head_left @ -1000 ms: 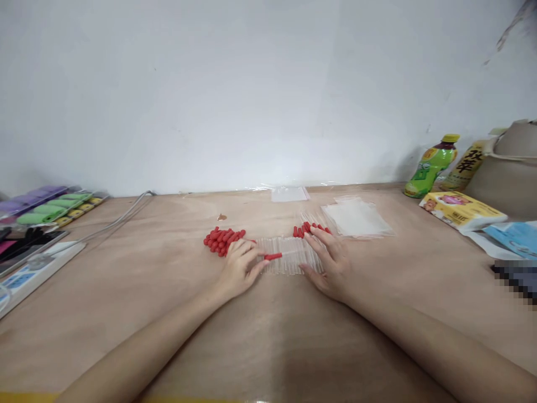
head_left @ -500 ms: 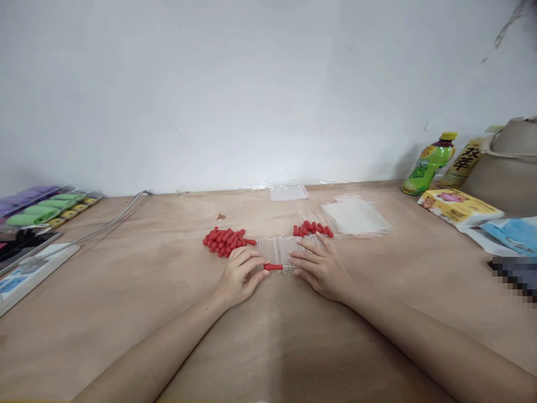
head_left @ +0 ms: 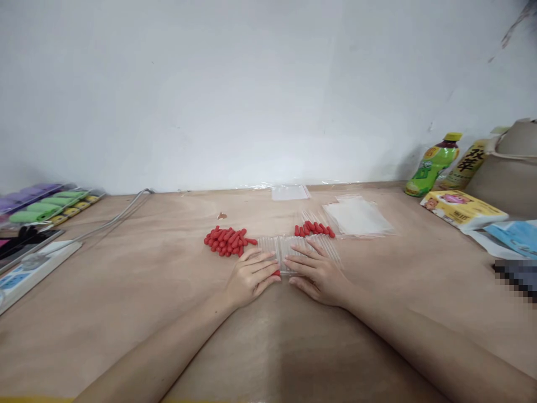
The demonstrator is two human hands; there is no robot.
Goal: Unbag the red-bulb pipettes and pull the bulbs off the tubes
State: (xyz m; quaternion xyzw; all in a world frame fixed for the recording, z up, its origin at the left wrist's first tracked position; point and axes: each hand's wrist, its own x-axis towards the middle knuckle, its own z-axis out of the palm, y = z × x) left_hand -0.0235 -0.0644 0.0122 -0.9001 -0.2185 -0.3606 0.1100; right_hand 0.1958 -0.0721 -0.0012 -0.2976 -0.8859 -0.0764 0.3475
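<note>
My left hand [head_left: 253, 275] is closed around a red rubber bulb [head_left: 276, 273], most of it hidden by the fingers and thumb. A thin clear tube [head_left: 284, 273] runs from that bulb toward my right hand [head_left: 318, 274], whose thumb and fingers close on its other end. Beneath both hands lies a row of clear tubes [head_left: 268, 244], side by side. Just beyond my left hand is a pile of red bulbs [head_left: 226, 240]. Several tubes with red bulbs on their ends [head_left: 315, 228] lie behind my right hand.
Clear plastic bags [head_left: 356, 215] are stacked at the back right, and another bag [head_left: 289, 193] lies near the wall. Farther right are a green bottle [head_left: 434, 168] and a yellow tissue pack [head_left: 464, 208]. A power strip [head_left: 37, 271] with a cable is at left.
My left hand has moved right, covering most of the bulb that was in plain view. The two hands are now closer together, with less tube showing between them.
</note>
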